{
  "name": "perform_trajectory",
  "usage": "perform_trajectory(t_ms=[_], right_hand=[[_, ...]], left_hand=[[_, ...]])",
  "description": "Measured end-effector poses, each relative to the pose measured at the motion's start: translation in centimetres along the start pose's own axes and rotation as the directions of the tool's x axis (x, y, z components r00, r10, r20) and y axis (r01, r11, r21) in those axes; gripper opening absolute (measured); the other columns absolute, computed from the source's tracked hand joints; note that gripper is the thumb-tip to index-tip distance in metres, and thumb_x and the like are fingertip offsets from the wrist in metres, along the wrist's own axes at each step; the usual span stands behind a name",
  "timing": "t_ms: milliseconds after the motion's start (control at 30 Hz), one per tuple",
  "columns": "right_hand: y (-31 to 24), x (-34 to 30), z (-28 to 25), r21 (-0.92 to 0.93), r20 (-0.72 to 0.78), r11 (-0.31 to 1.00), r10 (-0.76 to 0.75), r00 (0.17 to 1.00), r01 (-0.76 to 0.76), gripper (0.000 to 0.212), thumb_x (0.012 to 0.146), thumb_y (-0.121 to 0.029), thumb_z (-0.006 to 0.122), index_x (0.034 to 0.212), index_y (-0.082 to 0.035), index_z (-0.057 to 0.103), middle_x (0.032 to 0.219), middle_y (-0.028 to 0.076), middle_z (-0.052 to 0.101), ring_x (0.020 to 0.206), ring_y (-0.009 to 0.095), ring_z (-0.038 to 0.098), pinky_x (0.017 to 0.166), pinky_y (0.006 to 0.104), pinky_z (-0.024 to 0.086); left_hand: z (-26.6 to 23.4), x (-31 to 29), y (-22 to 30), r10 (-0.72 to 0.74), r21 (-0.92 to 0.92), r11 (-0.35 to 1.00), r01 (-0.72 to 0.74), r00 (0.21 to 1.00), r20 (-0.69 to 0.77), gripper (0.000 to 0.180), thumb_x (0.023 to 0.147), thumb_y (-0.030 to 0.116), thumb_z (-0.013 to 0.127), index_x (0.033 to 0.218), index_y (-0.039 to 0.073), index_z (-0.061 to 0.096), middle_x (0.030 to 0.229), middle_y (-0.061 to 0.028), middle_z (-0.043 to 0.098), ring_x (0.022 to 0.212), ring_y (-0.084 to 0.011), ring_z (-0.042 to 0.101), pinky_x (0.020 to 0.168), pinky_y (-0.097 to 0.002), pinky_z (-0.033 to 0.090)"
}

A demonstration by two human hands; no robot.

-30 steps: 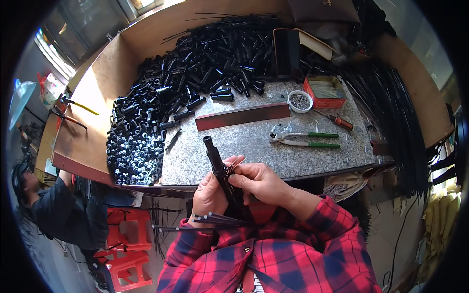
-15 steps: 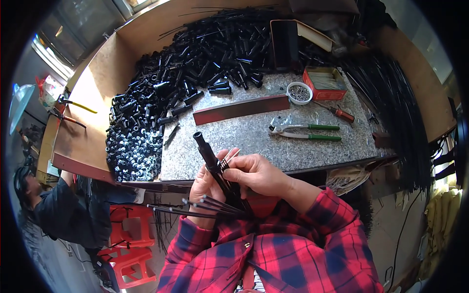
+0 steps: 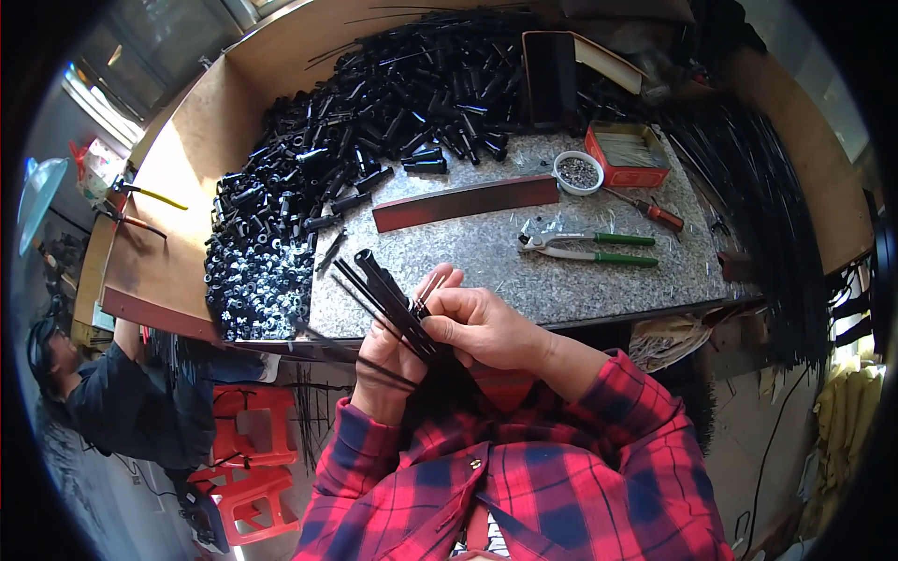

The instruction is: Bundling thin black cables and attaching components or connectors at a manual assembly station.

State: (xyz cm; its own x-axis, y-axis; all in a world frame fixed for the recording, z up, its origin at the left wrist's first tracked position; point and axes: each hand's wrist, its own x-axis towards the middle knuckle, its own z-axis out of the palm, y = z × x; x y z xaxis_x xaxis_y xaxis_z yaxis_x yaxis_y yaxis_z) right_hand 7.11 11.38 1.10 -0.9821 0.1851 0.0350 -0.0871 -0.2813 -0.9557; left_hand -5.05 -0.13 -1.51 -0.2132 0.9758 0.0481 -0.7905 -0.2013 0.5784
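Observation:
Above the table's near edge, my left hand (image 3: 376, 374) closes around a black tubular umbrella runner (image 3: 370, 269) with several thin black ribs (image 3: 382, 307) fanned along it. The tube tilts up and to the left, away from my body. My right hand (image 3: 485, 329) presses thumb and fingers together on the ribs at the tube's side. Thin pale strands (image 3: 432, 287) stick out above its fingertips. Where the ribs meet the tube is mostly hidden by my fingers. The lower ends of the ribs hang dark against my lap.
On the stone-topped table (image 3: 449, 252) lie green-handled pincers (image 3: 589, 251), a screwdriver (image 3: 659, 215), a dark red bar (image 3: 466, 202), a white bowl (image 3: 579, 175) of small metal bits and a red box (image 3: 629, 159) of wires. Black tubes (image 3: 412, 103) heap behind. Another person (image 3: 131, 402) sits left.
Ribs that pointed left below my left hand have swung up alongside the tube, some blurred by motion. The tube has dropped slightly and moved left. My right hand keeps its pinch.

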Motion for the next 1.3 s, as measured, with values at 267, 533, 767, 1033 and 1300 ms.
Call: perform_trajectory(t_ms=[267, 533, 767, 1033, 1300], right_hand=[[-0.4, 1.5, 2.9, -0.427, -0.211, 0.848, -0.432, 0.877, 0.315, 0.014, 0.089, -0.010, 0.061, 0.081, 0.002, 0.059, 0.072, 0.005, 0.054, 0.063, 0.009, 0.047, 0.054, 0.0262, 0.038], [0.4, 3.8, 4.6, -0.510, -0.123, 0.774, -0.498, 0.858, 0.376, 0.013, 0.086, -0.007, 0.062, 0.078, 0.002, 0.057, 0.068, 0.006, 0.047, 0.060, 0.016, 0.043, 0.055, 0.0301, 0.036], [0.4, 3.9, 5.5, -0.347, -0.186, 0.924, -0.237, 0.954, 0.162, 0.023, 0.083, -0.014, 0.070, 0.075, 0.001, 0.056, 0.063, 0.010, 0.056, 0.055, 0.016, 0.053, 0.051, 0.0299, 0.042], [0.5, 3.9, 4.9, -0.328, -0.098, 0.935, -0.175, 0.980, 0.134, 0.023, 0.085, -0.018, 0.069, 0.076, 0.000, 0.057, 0.061, 0.005, 0.056, 0.052, 0.008, 0.053, 0.045, 0.0250, 0.041], [0.7, 4.7, 3.4, -0.019, 0.079, 0.999, 0.050, 0.996, -0.048, 0.023, 0.087, -0.022, 0.069, 0.079, -0.003, 0.058, 0.068, 0.000, 0.057, 0.052, 0.007, 0.056, 0.042, 0.0202, 0.043]], left_hand=[[2.4, -1.0, 1.2, 0.523, 0.422, 0.785, -0.454, 0.850, -0.059, 0.036, 0.099, 0.026, 0.046, 0.125, 0.000, 0.049, 0.130, -0.0159, 0.050, 0.120, -0.0275, 0.049, 0.100, -0.0406, 0.042], [3.2, -4.0, 3.2, 0.641, 0.773, 0.526, -0.355, 0.763, -0.086, 0.036, 0.091, 0.023, 0.064, 0.116, -0.001, 0.054, 0.106, -0.0048, 0.061, 0.096, -0.0101, 0.056, 0.085, -0.0256, 0.045], [3.3, -4.9, 5.1, 0.646, 0.764, 0.579, -0.285, 0.732, -0.216, 0.019, 0.085, 0.007, 0.070, 0.100, 0.000, 0.061, 0.090, -0.0019, 0.065, 0.079, -0.0060, 0.057, 0.072, -0.0207, 0.047], [2.9, -4.8, 5.5, 0.634, 0.752, 0.592, -0.289, 0.743, -0.214, 0.018, 0.080, 0.005, 0.074, 0.093, 0.001, 0.063, 0.083, 0.0008, 0.064, 0.073, -0.0049, 0.057, 0.067, -0.0196, 0.046], [1.4, -5.5, 5.8, 0.577, 0.768, 0.582, -0.268, 0.802, -0.157, 0.026, 0.080, 0.008, 0.073, 0.102, -0.004, 0.063, 0.088, -0.0050, 0.067, 0.076, -0.0095, 0.061, 0.072, -0.0229, 0.048]])
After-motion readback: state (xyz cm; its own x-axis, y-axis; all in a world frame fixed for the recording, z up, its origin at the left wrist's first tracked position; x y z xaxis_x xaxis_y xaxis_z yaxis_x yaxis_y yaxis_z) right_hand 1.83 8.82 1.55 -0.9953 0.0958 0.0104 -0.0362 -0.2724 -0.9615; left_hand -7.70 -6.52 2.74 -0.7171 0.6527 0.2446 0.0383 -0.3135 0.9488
